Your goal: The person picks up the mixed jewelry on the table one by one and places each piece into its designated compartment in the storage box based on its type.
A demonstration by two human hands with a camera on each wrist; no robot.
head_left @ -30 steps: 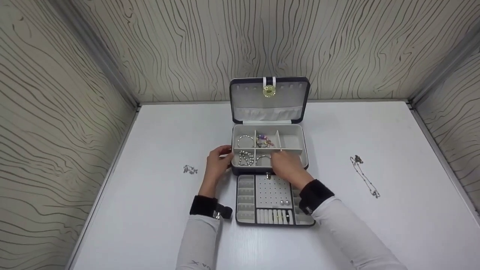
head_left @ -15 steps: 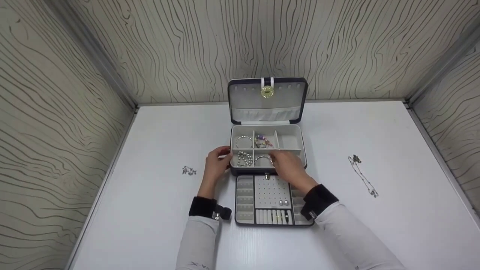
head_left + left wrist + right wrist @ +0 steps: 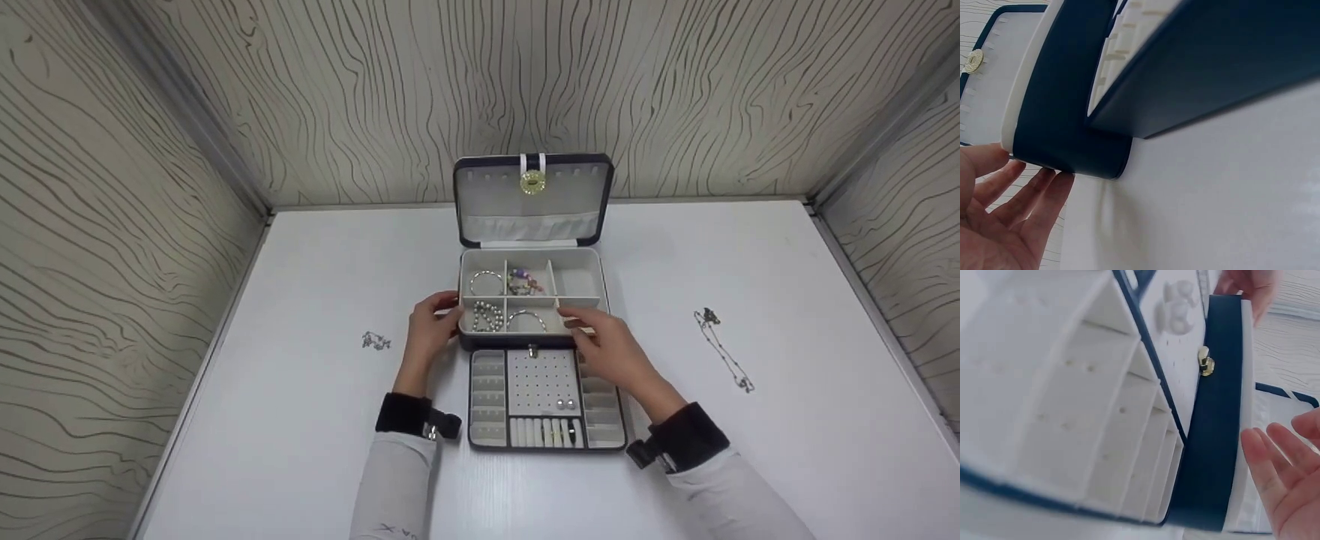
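Observation:
A dark blue jewelry box (image 3: 499, 343) stands with its lid (image 3: 487, 196) up. My left hand (image 3: 433, 326) rests on its left side, fingers nearly straight against the wall (image 3: 1055, 129) in the left wrist view, thumb at the rim. My right hand (image 3: 615, 349) hovers at the front right compartment, fingers spread and nothing in them. A silver bangle (image 3: 527, 312) lies in the front middle compartment. Left of it is a pearl bead bracelet (image 3: 487, 318). Another bangle (image 3: 486, 272) and a colourful bead bracelet (image 3: 523, 281) lie in the back row.
In front lies a jewelry tray (image 3: 540, 375) with two pearl earrings (image 3: 565, 404) and ring slots (image 3: 532, 433) holding a few rings. A silver chain (image 3: 376, 341) lies on the table at left, a necklace (image 3: 721, 348) at right. Patterned walls (image 3: 360, 105) enclose the table.
My right hand has let go of the bangle in the front middle compartment and moved right and toward me, its fingers opening. The left hand keeps its place on the box.

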